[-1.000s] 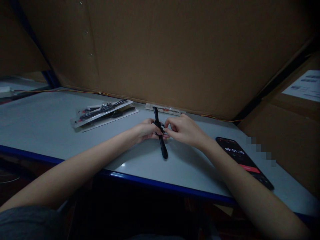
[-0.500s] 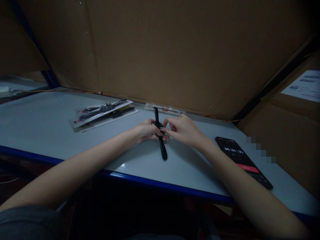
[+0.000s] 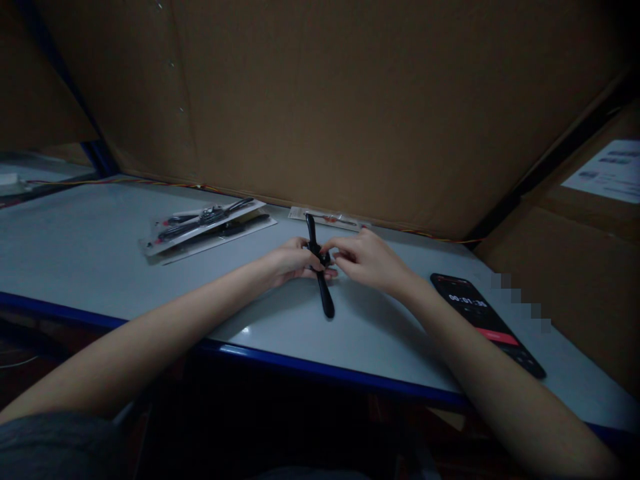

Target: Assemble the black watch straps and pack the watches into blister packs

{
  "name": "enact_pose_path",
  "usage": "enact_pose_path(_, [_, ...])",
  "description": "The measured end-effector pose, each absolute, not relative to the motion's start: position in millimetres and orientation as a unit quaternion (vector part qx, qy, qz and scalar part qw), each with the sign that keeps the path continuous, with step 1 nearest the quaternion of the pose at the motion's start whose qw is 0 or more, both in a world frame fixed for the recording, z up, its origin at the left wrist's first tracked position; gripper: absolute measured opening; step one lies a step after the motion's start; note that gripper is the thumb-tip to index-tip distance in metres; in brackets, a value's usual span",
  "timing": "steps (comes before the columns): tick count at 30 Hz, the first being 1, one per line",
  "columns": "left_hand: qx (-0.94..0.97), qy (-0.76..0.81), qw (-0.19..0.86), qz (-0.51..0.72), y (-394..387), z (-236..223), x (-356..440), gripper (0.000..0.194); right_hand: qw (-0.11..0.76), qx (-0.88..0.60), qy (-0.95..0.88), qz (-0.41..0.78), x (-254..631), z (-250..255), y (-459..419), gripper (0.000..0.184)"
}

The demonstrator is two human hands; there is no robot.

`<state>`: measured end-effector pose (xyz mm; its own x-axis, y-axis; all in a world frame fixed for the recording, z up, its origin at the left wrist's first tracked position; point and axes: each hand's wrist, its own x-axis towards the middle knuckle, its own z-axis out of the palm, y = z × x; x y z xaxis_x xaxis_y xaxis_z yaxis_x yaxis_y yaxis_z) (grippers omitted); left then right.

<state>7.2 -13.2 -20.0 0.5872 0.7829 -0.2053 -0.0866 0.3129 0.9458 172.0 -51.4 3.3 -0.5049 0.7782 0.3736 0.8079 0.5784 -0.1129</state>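
Observation:
A black spokeshave [image 3: 325, 297] with two long handles stands out lengthwise above the table, one handle toward the cardboard and one toward me. My left hand [image 3: 295, 261] is closed around its middle from the left, thumb on top and fingertips showing underneath. From the right, my right hand [image 3: 357, 257] has its curled fingers at the same middle part, the index fingertip touching near the small metal fittings there. Exactly which small part the right fingers grip is hidden and too dark to make out.
Several carded packs [image 3: 210, 230] with similar black tools lie overlapping at the left back. Another flat pack [image 3: 330, 219] rests against the cardboard wall [image 3: 320, 113]. A phone [image 3: 485, 323] showing a running timer lies right of my right forearm. The table's blue edge [image 3: 300, 360] runs in front.
My right index finger has shifted up slightly along the spokeshave's middle, and its thumb has drawn back a little. The spokeshave has tilted very slightly; my left hand keeps its hold.

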Motion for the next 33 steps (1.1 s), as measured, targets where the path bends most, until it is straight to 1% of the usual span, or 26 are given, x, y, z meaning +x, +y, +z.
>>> enact_pose_path(5, [0.506,0.349,0.727,0.305,-11,-22,7,0.035,0.153,-0.474,-0.862,-0.097,170,3,-54,0.019])
enact_pose_path(8, [0.505,0.346,0.729,0.307,-12,-22,8,0.038,0.142,-0.491,-0.851,-0.124,169,1,-53,0.021])
enact_pose_path(11, [0.503,0.342,0.732,0.307,-15,-19,10,0.038,0.136,-0.498,-0.846,-0.138,165,-1,-52,0.020])
enact_pose_path(13, [0.500,0.350,0.725,0.319,-18,-18,11,0.039,0.141,-0.510,-0.838,-0.133,160,-4,-53,0.024])
enact_pose_path(16, [0.502,0.362,0.710,0.336,-22,-16,12,0.042,0.196,-0.566,-0.797,-0.078,151,-10,-52,0.030])
enact_pose_path(19, [0.509,0.359,0.708,0.333,-23,-16,12,0.043,0.264,-0.578,-0.771,0.049,151,-15,-48,0.034])
enact_pose_path(21, [0.506,0.352,0.716,0.329,-21,-17,12,0.042,0.289,-0.547,-0.779,0.104,156,-14,-46,0.028])
enact_pose_path(22, [0.502,0.347,0.721,0.327,-20,-18,11,0.042,0.292,-0.532,-0.787,0.106,161,-12,-45,0.023])
enact_pose_path(23, [0.498,0.341,0.729,0.323,-18,-19,11,0.042,0.287,-0.519,-0.800,0.092,165,-10,-44,0.019])
enact_pose_path(26, [0.496,0.316,0.752,0.298,-12,-23,9,0.039,0.227,-0.489,-0.842,0.024,176,-3,-45,0.024])
enact_pose_path(30, [0.521,0.285,0.758,0.270,-10,-28,8,0.035,0.158,-0.473,-0.865,-0.063,176,-1,-46,0.016])
enact_pose_path(33, [0.531,0.313,0.742,0.265,-13,-26,9,0.034,0.130,-0.495,-0.853,-0.106,167,-5,-48,0.022])
